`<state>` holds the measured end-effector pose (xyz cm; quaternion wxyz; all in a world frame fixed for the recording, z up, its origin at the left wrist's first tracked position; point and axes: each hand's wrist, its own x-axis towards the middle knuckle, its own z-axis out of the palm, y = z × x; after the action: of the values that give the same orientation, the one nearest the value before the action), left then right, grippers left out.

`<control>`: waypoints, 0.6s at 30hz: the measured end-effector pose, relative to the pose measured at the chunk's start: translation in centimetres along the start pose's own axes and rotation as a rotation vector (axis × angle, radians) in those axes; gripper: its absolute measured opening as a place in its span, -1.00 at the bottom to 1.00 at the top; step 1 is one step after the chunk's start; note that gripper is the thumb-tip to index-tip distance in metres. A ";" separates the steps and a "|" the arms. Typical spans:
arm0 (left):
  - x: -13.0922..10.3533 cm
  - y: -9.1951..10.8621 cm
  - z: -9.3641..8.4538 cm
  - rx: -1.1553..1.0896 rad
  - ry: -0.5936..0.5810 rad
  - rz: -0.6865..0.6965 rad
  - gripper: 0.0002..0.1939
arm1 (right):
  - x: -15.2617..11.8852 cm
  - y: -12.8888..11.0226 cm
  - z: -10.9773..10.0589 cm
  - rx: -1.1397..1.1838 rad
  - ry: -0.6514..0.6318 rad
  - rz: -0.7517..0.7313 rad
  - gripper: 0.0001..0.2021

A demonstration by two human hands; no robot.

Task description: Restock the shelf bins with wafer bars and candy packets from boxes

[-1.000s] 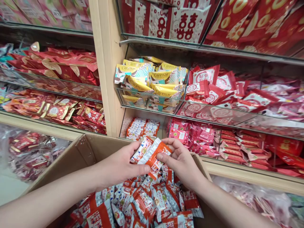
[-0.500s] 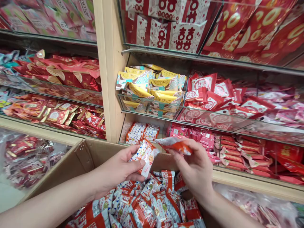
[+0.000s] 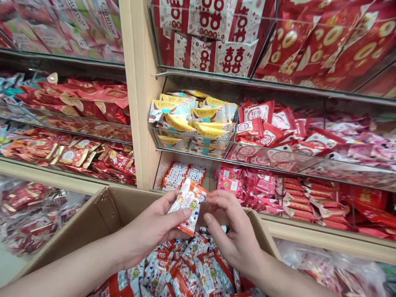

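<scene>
My left hand (image 3: 157,222) is closed around a small white-and-orange snack packet (image 3: 188,204), with its thumb across the front. Whether more packets lie under this one I cannot tell. Beside the packet's right edge is my right hand (image 3: 233,229), its fingers curved and its thumb apart, holding nothing; the fingertips are close to the packet's edge. Both hands are above a cardboard box (image 3: 107,210) with many loose packets of the same look (image 3: 185,272) in it. Behind the held packet, similar packets (image 3: 176,175) stand in rows in a low shelf compartment.
Clear shelf fronts (image 3: 198,146) divide the shelves ahead. Yellow packets (image 3: 204,113) fill the bin above, with red-and-white packets (image 3: 256,115) beside it. Pink packets (image 3: 230,181) lie at lower right. A wooden upright (image 3: 139,103) separates the left shelves. Plastic bags (image 3: 328,264) flank the box.
The packet in my right hand has left its fingers, which have opened and moved down and left. The front packet in my left hand now shows a differently turned face.
</scene>
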<state>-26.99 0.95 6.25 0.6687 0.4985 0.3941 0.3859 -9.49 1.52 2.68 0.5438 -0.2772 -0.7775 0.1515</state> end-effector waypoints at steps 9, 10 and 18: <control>0.1 -0.7 0.3 0.309 0.039 0.135 -0.47 | 0.5 0.7 1.2 0.625 0.054 0.511 -0.49; 0.0 -0.4 0.4 0.309 0.046 0.118 -0.46 | 0.6 0.6 1.1 0.643 0.077 0.514 -0.50; 0.7 1.1 -1.0 0.407 0.225 0.091 -0.48 | 1.1 1.0 -1.7 0.593 0.245 0.425 -0.73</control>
<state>-27.78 2.22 7.00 0.4883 0.5941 0.5130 0.3813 -7.96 2.89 3.59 0.6458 -0.2790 -0.5544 0.4447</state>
